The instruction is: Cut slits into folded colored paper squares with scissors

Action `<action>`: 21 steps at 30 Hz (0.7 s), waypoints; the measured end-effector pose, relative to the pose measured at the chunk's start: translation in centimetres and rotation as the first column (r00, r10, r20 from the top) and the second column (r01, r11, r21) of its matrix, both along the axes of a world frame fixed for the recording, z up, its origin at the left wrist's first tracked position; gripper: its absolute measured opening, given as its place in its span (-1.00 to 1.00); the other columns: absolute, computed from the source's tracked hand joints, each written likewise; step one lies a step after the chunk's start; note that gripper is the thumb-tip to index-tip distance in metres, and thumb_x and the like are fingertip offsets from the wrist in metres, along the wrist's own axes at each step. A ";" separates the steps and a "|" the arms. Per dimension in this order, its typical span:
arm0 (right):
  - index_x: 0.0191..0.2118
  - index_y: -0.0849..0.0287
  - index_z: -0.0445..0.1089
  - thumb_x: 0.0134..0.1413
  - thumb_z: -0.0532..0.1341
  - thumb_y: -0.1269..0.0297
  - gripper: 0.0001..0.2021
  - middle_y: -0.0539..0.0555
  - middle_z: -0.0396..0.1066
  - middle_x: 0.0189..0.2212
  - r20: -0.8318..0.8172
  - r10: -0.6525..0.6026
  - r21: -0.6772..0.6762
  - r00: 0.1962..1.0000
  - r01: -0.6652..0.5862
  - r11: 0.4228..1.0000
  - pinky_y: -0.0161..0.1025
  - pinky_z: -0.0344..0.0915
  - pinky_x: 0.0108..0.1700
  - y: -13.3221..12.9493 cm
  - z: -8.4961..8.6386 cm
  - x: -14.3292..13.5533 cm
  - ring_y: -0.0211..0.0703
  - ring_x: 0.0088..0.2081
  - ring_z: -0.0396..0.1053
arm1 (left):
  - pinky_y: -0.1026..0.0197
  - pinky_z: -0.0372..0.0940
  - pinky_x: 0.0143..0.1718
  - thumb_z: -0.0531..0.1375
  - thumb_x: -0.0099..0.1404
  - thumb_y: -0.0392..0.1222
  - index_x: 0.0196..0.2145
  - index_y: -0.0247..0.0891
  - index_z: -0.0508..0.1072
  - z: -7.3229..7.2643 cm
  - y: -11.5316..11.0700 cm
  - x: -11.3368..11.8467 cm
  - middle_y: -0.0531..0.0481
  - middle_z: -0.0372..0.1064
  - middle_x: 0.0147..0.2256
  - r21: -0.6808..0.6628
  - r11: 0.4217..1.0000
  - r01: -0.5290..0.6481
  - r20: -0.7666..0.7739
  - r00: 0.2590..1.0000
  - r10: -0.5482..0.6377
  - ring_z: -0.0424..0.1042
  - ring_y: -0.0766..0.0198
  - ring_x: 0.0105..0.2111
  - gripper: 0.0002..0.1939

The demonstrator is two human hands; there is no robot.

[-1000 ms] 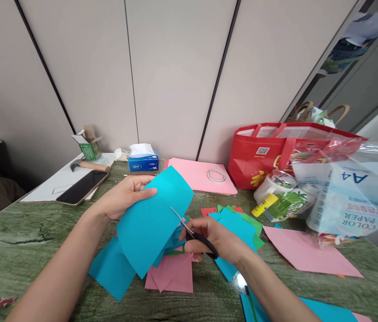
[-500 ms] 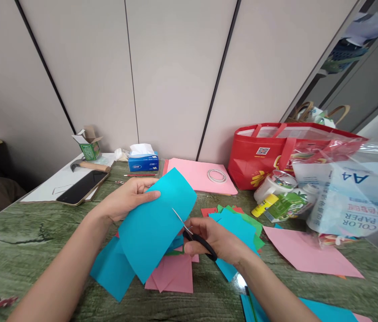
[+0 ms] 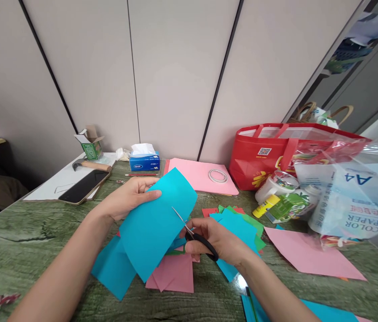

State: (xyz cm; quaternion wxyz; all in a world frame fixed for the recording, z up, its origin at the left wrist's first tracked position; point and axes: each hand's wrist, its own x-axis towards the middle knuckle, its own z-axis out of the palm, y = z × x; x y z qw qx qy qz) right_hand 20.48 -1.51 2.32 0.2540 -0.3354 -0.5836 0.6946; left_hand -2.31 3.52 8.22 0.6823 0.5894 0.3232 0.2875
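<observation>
Between thumb and fingers, my left hand (image 3: 138, 195) pinches the upper left edge of a blue sheet of paper (image 3: 157, 223), held tilted above the table. My right hand (image 3: 211, 239) is closed round black-handled scissors (image 3: 203, 245). One blade lies across the front of the sheet near its right edge; the other blade is hidden behind the paper. Beneath the held sheet lie a blue paper piece (image 3: 115, 268) and pink paper pieces (image 3: 175, 273). A pile of blue, green and red paper (image 3: 237, 230) lies under and behind my right hand.
Pink sheets (image 3: 189, 176) with a tape ring (image 3: 217, 175) lie by the wall, beside a tissue box (image 3: 144, 161). At left are a phone (image 3: 84, 185) and a hammer (image 3: 91, 165). A red bag (image 3: 252, 156), glue stick (image 3: 266, 205) and A4 paper packet (image 3: 353, 201) stand right.
The view has shifted very slightly. Both hands, the blue sheet and the scissors keep nearly the same positions relative to each other.
</observation>
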 end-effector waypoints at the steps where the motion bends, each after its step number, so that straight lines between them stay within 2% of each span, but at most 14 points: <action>1: -0.37 0.21 0.31 -0.19 0.32 0.20 -0.74 -0.06 0.24 -0.58 -0.003 -0.001 0.001 1.000 0.001 1.000 -0.32 0.11 -0.50 0.0 0.0 0.0 -0.37 -0.61 0.17 | 0.07 0.32 -0.22 0.11 0.19 -0.25 0.02 -0.18 0.26 0.0 0.0 0.0 -0.13 0.42 -0.14 0.001 1.000 -0.002 -0.003 1.000 0.002 0.44 0.14 -0.23 -0.59; 14: -0.37 0.21 0.31 -0.21 0.32 0.18 -0.73 -0.11 0.20 -0.70 0.012 -0.016 -0.014 1.000 0.017 1.000 -0.34 0.07 -0.54 -0.1 0.0 -0.1 -0.38 -0.66 0.13 | 0.08 0.33 -0.26 0.13 0.17 -0.22 0.01 -0.20 0.27 0.3 -0.2 0.1 -0.13 0.44 -0.18 0.020 1.000 -0.016 -0.040 0.999 0.017 0.45 0.13 -0.26 -0.58; 21: -0.30 0.21 0.35 -0.31 0.36 0.14 -0.62 -0.02 0.33 -0.51 -0.028 -0.035 0.005 0.999 0.036 0.999 -0.35 0.12 -0.51 -0.1 0.0 -0.3 -0.29 -0.52 0.23 | 0.07 0.32 -0.24 0.13 0.17 -0.22 0.02 -0.18 0.26 0.2 -0.6 0.5 -0.14 0.41 -0.14 0.022 1.000 0.014 -0.027 1.000 -0.013 0.44 0.14 -0.24 -0.58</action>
